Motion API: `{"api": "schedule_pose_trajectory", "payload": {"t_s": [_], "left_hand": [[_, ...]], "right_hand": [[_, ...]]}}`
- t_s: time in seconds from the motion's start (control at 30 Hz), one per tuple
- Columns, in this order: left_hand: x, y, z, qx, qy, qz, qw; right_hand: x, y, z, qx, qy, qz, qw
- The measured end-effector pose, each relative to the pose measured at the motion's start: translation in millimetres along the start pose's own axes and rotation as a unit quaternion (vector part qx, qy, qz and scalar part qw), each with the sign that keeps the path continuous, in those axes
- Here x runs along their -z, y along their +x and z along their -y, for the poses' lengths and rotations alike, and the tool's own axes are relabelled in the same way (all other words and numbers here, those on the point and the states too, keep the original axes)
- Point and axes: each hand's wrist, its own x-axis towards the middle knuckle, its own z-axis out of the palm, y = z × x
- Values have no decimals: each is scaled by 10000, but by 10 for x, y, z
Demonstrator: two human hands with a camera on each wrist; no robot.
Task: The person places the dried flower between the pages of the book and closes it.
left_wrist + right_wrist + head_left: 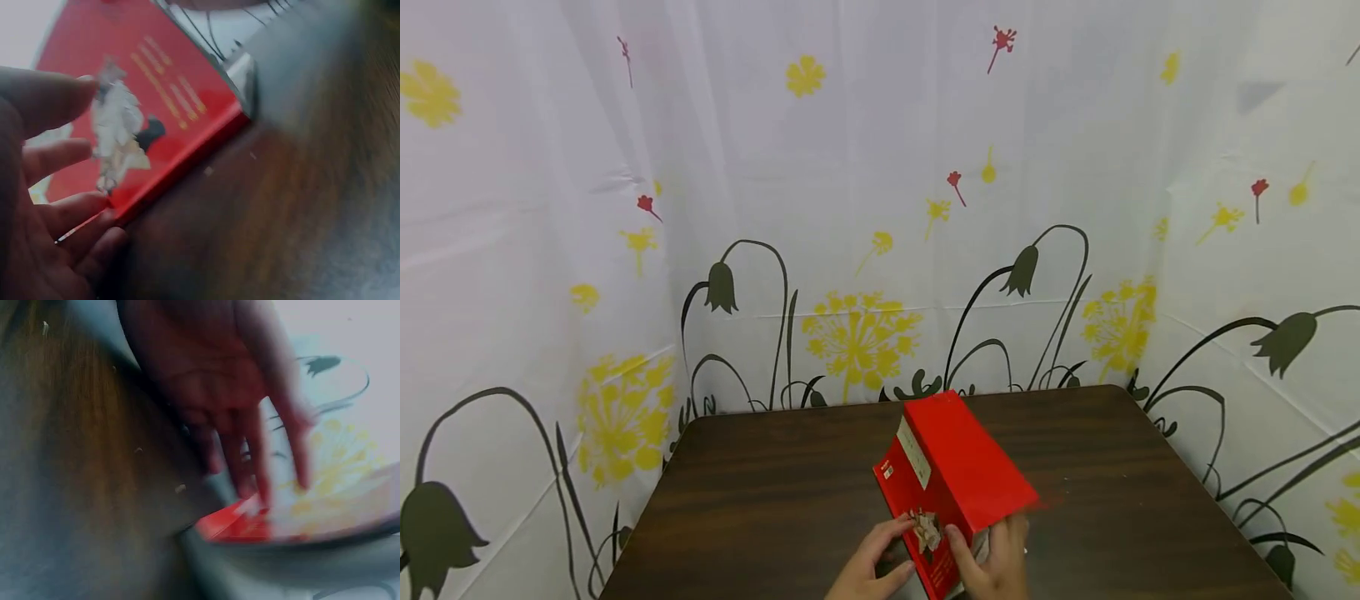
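Note:
A red book stands tilted over the brown table, its glossy panels at an angle. A white label and a pale figure picture mark its left side. My left hand holds that side, its thumb and some fingers over the picture and the lowest fingers at the edge. In the left wrist view the printed cover carries yellow lettering. My right hand is at the near end, thumb against one face and fingers partly hidden beneath the other panel. Its fingers look straight and spread in the right wrist view, tips near a red corner.
The dark wood-grain table extends beneath the book, with small pale specks on its right part. A white curtain printed with flowers hangs behind and along both sides. Both wrist views are blurred.

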Motion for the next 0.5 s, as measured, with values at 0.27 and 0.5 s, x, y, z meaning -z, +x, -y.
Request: {"api": "schedule_pose_trajectory", "payload": {"t_s": [0.27,0.5], "left_hand": [[-5,20,21,-95,586,138,9981],[-10,25,62,-108,785,114,9968]], "right_hand": [[161,158,84,919,-312,-415,9944],[321,232,286,-944,-1253,630,9856]]}}
